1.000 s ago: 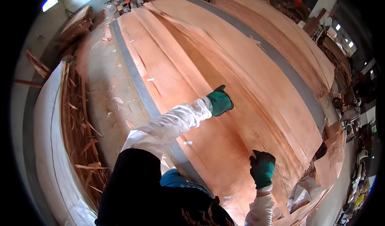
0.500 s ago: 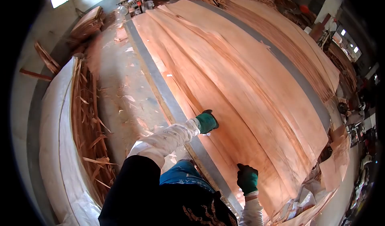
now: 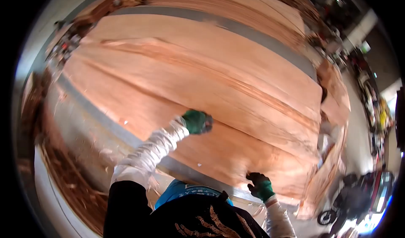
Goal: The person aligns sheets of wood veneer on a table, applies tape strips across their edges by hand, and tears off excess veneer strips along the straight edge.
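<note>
Left hand in a green, dark-fingered glove (image 3: 197, 122) at the long dark line (image 3: 244, 134), view swung round

Left hand was mid-frame, fingers curled and blurred; couldn't tell if it pinched anything. Right hand in a matching green glove (image 3: 260, 186) was low, right of centre, fingers bent, by the near edge; grip unclear too. Broad, thin, reddish-tan wood veneer sheet (image 3: 219, 150) filled the frame's centre, the line crossing it from upper left to right. Flat grey strip (image 3: 101, 117) ran along its lower-left side.

Change: half a second back, ridges ran by the left hand; now the near band looked flatter. View had turned, bringing a dark motorcycle (image 3: 354, 198) in at lower right. My read: near band mostly level, rumpling mainly towards upper centre.
</note>
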Tool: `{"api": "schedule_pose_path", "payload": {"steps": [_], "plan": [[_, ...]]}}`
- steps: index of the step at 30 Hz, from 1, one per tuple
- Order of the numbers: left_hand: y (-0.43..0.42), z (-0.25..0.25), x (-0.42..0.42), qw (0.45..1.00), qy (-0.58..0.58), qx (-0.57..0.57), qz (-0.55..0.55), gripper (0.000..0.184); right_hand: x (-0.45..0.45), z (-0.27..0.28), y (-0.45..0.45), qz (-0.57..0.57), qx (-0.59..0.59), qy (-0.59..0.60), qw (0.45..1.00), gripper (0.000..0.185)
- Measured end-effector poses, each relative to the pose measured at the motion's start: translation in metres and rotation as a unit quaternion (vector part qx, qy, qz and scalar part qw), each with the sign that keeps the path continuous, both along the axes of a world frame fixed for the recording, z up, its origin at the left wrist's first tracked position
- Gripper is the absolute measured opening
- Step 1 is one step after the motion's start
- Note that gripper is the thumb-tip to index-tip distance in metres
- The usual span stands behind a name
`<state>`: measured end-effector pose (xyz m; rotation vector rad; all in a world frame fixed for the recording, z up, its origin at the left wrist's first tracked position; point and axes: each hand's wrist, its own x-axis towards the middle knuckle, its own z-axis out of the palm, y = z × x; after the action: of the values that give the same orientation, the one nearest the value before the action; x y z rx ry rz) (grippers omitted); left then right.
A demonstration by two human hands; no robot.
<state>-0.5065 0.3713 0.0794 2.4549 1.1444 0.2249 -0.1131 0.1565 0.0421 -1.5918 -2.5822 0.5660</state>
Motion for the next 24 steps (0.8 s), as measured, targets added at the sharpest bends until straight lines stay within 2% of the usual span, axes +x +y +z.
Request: {"api": "schedule_pose_path", "payload": {"steps": [1, 2, 3, 4, 10, 11, 14, 15, 18, 19, 22, 24], "plan": [[0.029, 0.003, 0.0, 0.999, -0.022, 0.023, 0.012, 0.028, -0.005, 0.002, 0.0, -0.032, -0.006, 0.015, 0.999, 0.039], [0.059, -0.002, 0.004, 0.995, -0.023, 0.096, 0.007, 0.025, -0.01, 0.003, 0.001, -0.063, -0.011, 0.03, 0.998, 0.036], [0.089, -0.006, 0.01, 0.99, -0.085, 0.116, 0.017, 0.023, -0.019, 0.009, 0.001, -0.099, -0.011, 0.038, 0.994, 0.031], [0.115, 0.007, 0.022, 0.994, -0.065, 0.082, 0.028, 0.024, -0.025, 0.011, 0.0, -0.125, -0.013, 0.04, 0.991, 0.031], [0.268, -0.029, 0.113, 0.978, -0.037, 0.206, 0.0, 0.021, -0.052, 0.015, -0.001, -0.244, 0.003, 0.032, 0.969, 0.031], [0.299, -0.044, 0.139, 0.986, -0.033, 0.162, -0.013, 0.024, -0.057, 0.011, -0.002, -0.269, 0.006, 0.016, 0.963, 0.03], [0.317, -0.058, 0.167, 0.976, 0.004, 0.216, -0.003, 0.031, -0.064, 0.01, 0.008, -0.303, -0.008, -0.001, 0.953, 0.028], [0.322, -0.061, 0.174, 0.985, 0.049, 0.166, 0.004, 0.038, -0.066, 0.01, 0.011, -0.311, -0.008, -0.005, 0.95, 0.027], [0.326, -0.073, 0.18, 0.98, 0.066, 0.185, 0.024, 0.031, -0.073, 0.011, 0.016, -0.328, -0.016, -0.022, 0.944, 0.026], [0.33, -0.069, 0.183, 0.984, 0.115, 0.136, 0.015, 0.035, -0.075, 0.012, 0.019, -0.329, -0.02, -0.033, 0.943, 0.026], [0.336, -0.078, 0.18, 0.988, 0.065, 0.137, 0.011, 0.028, -0.074, 0.007, 0.022, -0.334, -0.021, -0.045, 0.941, 0.023], [0.34, -0.075, 0.181, 0.989, 0.074, 0.13, 0.011, 0.024, -0.074, 0.006, 0.025, -0.337, -0.023, -0.045, 0.94, 0.021]]}}
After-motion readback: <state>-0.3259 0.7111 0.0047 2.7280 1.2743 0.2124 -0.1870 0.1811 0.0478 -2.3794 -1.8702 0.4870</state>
